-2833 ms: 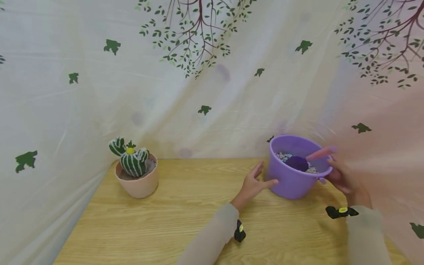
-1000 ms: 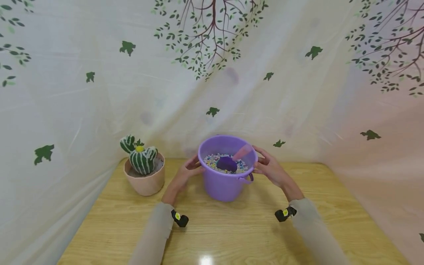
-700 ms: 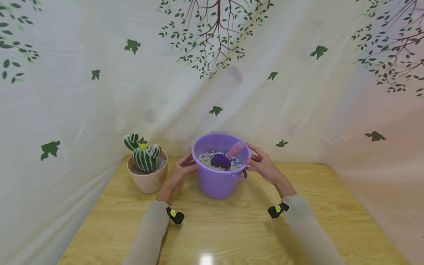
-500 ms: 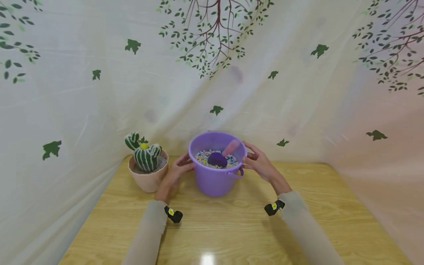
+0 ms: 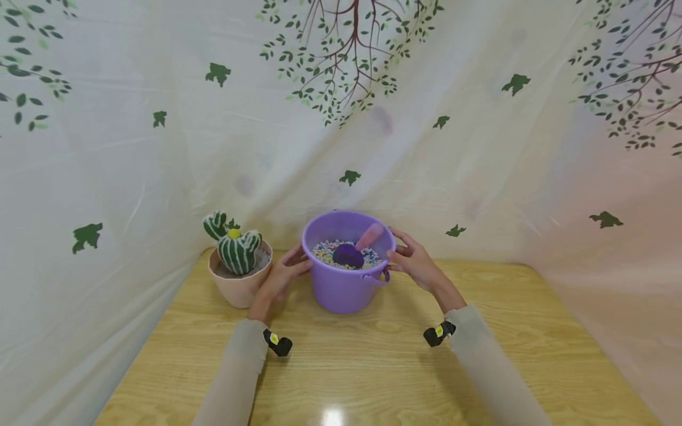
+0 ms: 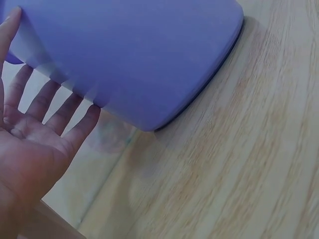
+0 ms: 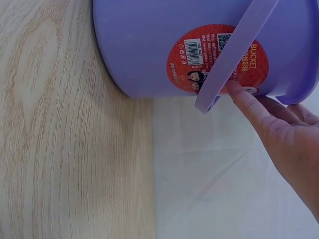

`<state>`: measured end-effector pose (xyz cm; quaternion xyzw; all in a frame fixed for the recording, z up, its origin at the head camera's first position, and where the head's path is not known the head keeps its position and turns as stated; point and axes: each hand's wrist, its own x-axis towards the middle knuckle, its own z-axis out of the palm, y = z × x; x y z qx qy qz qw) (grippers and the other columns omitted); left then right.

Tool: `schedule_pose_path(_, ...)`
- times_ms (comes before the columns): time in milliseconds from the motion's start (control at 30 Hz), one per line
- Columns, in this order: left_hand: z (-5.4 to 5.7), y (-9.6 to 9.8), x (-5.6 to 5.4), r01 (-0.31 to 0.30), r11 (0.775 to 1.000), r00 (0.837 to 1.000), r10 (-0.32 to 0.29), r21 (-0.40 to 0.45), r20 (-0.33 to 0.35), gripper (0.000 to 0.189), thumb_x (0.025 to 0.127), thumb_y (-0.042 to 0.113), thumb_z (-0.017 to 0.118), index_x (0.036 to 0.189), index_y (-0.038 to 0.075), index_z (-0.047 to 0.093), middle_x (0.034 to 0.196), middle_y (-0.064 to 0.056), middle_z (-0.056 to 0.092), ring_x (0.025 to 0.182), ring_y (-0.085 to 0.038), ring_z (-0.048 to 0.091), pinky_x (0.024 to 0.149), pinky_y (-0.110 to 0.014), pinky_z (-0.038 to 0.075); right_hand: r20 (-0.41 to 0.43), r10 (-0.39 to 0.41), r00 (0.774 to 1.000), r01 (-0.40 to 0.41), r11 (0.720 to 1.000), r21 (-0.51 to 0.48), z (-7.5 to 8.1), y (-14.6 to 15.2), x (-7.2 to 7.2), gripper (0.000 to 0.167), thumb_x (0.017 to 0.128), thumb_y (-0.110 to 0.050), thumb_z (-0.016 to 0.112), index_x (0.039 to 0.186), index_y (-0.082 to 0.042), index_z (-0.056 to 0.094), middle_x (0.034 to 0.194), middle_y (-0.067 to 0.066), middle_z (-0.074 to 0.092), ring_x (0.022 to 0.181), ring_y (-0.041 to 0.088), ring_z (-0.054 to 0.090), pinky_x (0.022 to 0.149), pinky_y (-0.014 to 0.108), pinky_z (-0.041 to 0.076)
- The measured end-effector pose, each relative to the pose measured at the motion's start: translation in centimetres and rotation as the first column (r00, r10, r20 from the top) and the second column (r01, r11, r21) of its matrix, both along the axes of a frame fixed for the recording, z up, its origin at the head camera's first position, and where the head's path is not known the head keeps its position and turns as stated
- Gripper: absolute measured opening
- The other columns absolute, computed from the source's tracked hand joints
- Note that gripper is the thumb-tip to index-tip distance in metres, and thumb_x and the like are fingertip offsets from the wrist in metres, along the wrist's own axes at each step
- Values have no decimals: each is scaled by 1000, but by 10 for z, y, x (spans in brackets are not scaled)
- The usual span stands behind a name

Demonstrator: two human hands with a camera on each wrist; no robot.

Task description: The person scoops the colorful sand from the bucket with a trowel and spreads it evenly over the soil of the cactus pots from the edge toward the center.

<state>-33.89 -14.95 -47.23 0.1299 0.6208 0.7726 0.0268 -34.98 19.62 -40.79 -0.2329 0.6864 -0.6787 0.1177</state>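
Note:
A purple bucket [image 5: 343, 291] stands upright on the wooden table, left of centre. Small pastel beads [image 5: 326, 253] fill its lower part, and a scoop [image 5: 348, 255] with a dark purple bowl and pink handle lies on them, leaning right. My left hand [image 5: 285, 275] touches the bucket's left side with fairly straight, spread fingers. On the opposite side, my right hand [image 5: 418, 263] rests just below the rim. In the right wrist view, its thumb lies on the red label [image 7: 249, 67], beside the bucket's hanging handle [image 7: 234, 55]; its other fingers are partly hidden behind the bucket.
A cactus [image 5: 237, 254] in a pale pink pot [image 5: 240, 290] stands close to my left hand and wrist. Behind the table [image 5: 362, 367] hangs a pale curtain [image 5: 298, 148] printed with branches and leaves.
The bucket, with the scoop and beads inside, has moved left from the table's right side towards the cactus. My left hand has come to its side. Over the last half second it barely moves.

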Motion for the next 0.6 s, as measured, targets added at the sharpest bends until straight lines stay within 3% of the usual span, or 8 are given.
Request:
schedule_pose_path(200, -4, 2, 2, -2, 1000, 1000, 2, 22, 2, 66, 98, 2, 63, 158, 8, 35, 162, -14, 39, 149, -33, 38, 118, -46, 41, 13, -11, 1000, 11, 1000, 1, -3, 0, 1, 73, 103, -9, 59, 164, -12, 18, 155, 38, 34, 138, 52, 43, 95, 36, 60)
schedule_pose_path(600, -4, 1, 1, -1, 1000, 1000, 2, 15, -12, 66, 99, 1, 60, 159, 6, 33, 163, -16, 36, 151, -34, 36, 120, -47, 40, 9, -10, 1000, 10, 1000, 5, -2, 0, 3, 73, 104, -12, 58, 164, -12, 17, 157, 37, 33, 139, 48, 45, 98, 39, 59)
